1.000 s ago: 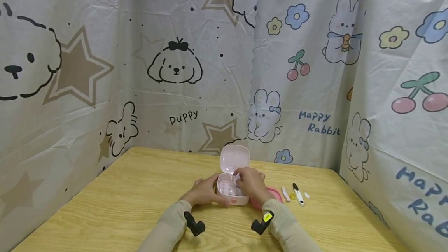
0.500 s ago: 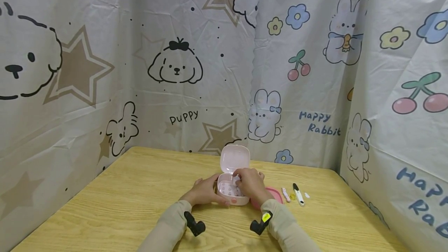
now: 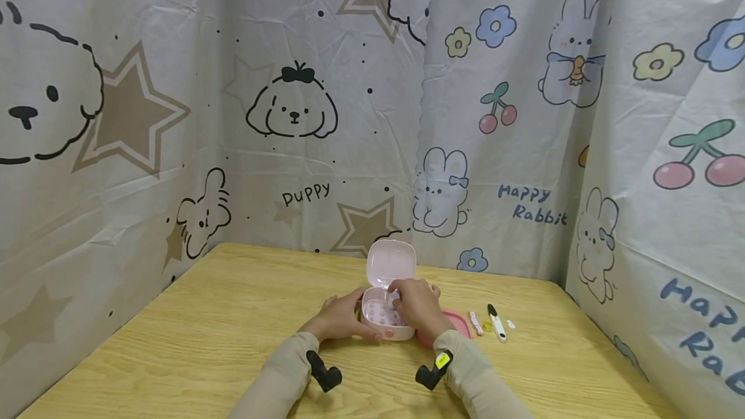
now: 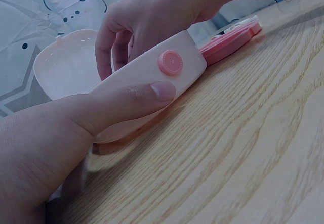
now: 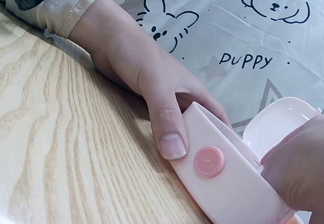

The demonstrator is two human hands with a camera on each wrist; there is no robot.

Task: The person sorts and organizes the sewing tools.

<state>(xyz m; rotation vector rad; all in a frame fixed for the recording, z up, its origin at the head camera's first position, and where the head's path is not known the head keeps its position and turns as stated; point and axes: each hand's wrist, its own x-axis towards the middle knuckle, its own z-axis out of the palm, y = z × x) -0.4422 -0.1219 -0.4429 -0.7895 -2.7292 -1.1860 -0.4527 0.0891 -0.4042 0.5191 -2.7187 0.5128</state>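
A small pale-pink plastic box (image 3: 403,334) stands on the wooden table, its hinged lid (image 3: 391,264) raised at the back. Its front wall carries a round pink button (image 4: 170,63), and a dotted pattern shows inside. My left hand (image 3: 340,317) grips the box at its left side; in the left wrist view the thumb (image 4: 136,101) lies along the front wall below the button. From the right, my right hand (image 3: 421,306) reaches over the rim with bent fingers pointing down into the box. Those fingertips are hidden behind the wall, so anything between them cannot be seen.
Right of the box lies a darker pink flat piece (image 3: 460,323), partly under the right forearm. Beyond it are a small pink-and-white item (image 3: 475,324), a small yellow thing (image 3: 487,326), a slim black-and-white stick (image 3: 496,325) and a white bit (image 3: 511,324). Printed curtains (image 3: 361,147) surround the table.
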